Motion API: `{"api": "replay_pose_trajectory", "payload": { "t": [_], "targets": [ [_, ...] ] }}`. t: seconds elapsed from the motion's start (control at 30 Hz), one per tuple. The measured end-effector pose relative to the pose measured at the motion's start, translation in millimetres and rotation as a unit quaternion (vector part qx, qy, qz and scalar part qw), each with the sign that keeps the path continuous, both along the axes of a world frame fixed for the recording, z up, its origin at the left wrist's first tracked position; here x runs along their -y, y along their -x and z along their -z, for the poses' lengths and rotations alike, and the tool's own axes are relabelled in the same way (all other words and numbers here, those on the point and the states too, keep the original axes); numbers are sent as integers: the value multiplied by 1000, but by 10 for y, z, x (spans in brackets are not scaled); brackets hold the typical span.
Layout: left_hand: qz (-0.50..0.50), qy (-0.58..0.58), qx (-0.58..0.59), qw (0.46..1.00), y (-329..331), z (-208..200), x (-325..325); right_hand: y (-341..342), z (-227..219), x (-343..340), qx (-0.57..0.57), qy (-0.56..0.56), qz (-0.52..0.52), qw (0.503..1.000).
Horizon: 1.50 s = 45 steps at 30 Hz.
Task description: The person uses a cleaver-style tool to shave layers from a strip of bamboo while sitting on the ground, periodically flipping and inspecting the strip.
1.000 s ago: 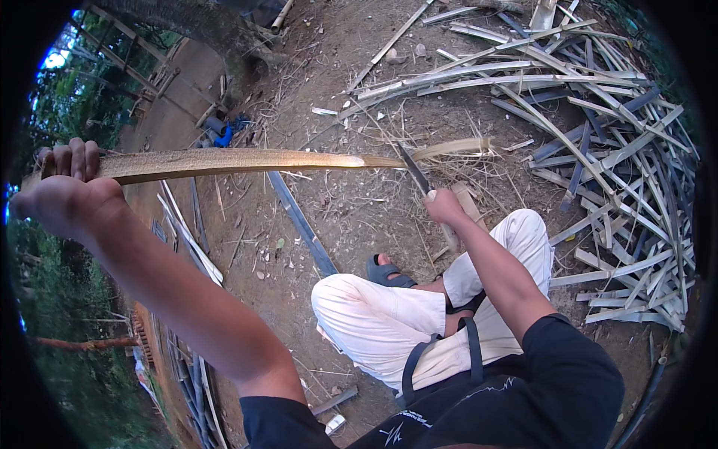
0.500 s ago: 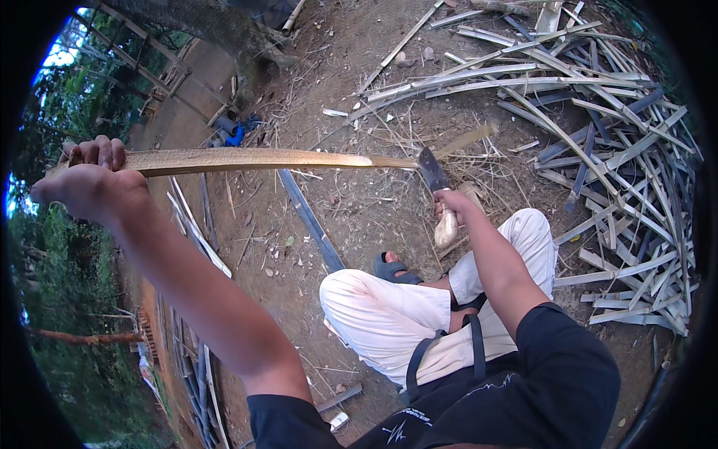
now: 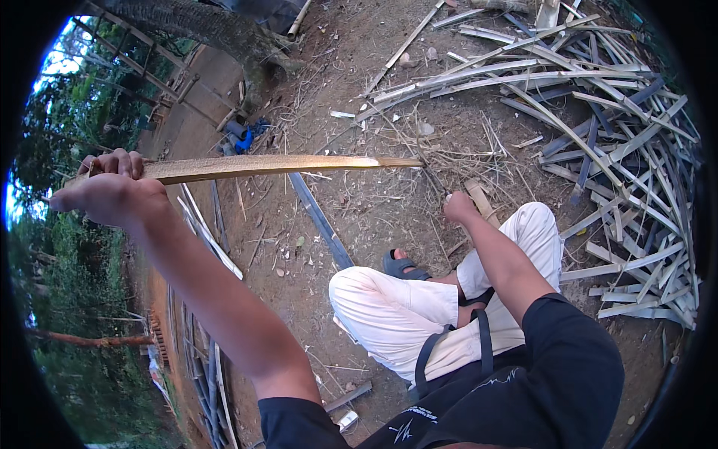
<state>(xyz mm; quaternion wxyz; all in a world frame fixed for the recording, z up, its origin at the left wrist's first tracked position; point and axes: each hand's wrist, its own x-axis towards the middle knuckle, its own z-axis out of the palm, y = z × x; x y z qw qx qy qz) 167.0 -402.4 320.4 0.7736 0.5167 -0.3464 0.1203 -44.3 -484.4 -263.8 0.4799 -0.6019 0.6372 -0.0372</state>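
Note:
My left hand (image 3: 118, 185) is wrapped round the far-left end of a long bamboo strip (image 3: 277, 166). The strip runs rightward, nearly level, above the ground, with its pale fibrous side showing; it narrows at the right end. My right hand (image 3: 459, 207) is closed on a knife, in front of my bent legs. Its dark blade (image 3: 433, 179) appears nearly edge-on, its tip close to the strip's right end; whether they touch I cannot tell. Most of the knife's handle is hidden by my right hand.
A large heap of split bamboo strips (image 3: 613, 150) lies on the right. A dark bamboo slat (image 3: 320, 219) rests on the ground before my knee (image 3: 366, 292). Shavings (image 3: 479, 161) litter the dirt beyond my right hand. A tree trunk (image 3: 217, 37) stands at the far left.
The knife has turned from showing its broad blade to nearly edge-on. A loose sliver beyond the blade is no longer there. My left hand and the bamboo strip have shifted slightly right in view.

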Motion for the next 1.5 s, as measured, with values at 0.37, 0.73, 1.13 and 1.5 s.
{"api": "replay_pose_trajectory", "payload": {
  "t": [0.37, 0.73, 1.13, 1.5],
  "targets": [
    [13, 10, 3, 1000, -12, 23, -35, 465, -176, -846, 556, -256, 360, 704],
    [6, -5, -4, 1000, 163, 96, -117, 581, -23, -1076, 569, -299, 363, 674],
    [45, 64, -57, 995, 30, -11, -52, 469, 241, -1124, 402, -148, 429, 795],
    [44, 69, -53, 995, 22, -14, -56, 341, -72, -1333, 586, -266, 429, 634]
  ]
}}
